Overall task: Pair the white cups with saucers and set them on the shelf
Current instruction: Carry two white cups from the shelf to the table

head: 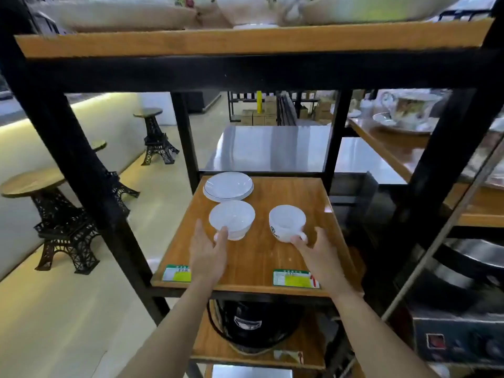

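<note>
**Both hands at the cups, nothing lifted**

Wooden shelf (272,257) in a black metal rack carries all the task items. Saucers (228,186) are stacked at the back left corner. Left cup (232,219) sits just in front of the stack, right cup (287,222) beside it and apart from it, handle toward the camera, dark logo on its side. Both cups stand upright on the shelf board, not on saucers.

Left hand (208,255): open, fingers spread, fingertips touching the near side of the left cup. Not wrapped around it.

Right hand (317,252): open, fingers at the handle of the right cup; can't tell if it's gripping yet.

Two green-yellow price tags (296,278) on the shelf's front edge.
</note>
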The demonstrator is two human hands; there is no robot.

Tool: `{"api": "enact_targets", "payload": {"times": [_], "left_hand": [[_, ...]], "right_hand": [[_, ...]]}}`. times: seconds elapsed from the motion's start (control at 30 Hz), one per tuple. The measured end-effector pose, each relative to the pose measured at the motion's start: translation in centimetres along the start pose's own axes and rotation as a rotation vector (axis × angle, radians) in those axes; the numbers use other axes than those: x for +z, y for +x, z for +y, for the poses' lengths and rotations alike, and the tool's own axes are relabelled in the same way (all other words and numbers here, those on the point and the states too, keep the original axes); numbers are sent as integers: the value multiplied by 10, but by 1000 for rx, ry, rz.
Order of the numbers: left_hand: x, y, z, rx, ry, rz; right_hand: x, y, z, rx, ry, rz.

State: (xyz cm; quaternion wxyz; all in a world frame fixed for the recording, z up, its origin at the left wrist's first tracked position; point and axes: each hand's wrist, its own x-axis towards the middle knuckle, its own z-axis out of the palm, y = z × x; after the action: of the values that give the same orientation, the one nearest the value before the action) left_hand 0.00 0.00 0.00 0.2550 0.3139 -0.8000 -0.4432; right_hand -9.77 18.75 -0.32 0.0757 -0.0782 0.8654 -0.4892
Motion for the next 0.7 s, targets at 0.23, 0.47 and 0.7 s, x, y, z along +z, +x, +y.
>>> {"api": "enact_targets", "payload": {"times": [0.23, 0.47, 0.7], "left_hand": [[6, 15, 6, -305, -231, -30], [-2, 22, 17, -646, -573, -168], [-2, 21, 19, -690, -848, -94]], "right_hand": [[1, 10, -8, 295, 494, -136], [-8, 8, -20, 473, 641, -374], [-1, 13, -27, 479, 671, -253]]}}
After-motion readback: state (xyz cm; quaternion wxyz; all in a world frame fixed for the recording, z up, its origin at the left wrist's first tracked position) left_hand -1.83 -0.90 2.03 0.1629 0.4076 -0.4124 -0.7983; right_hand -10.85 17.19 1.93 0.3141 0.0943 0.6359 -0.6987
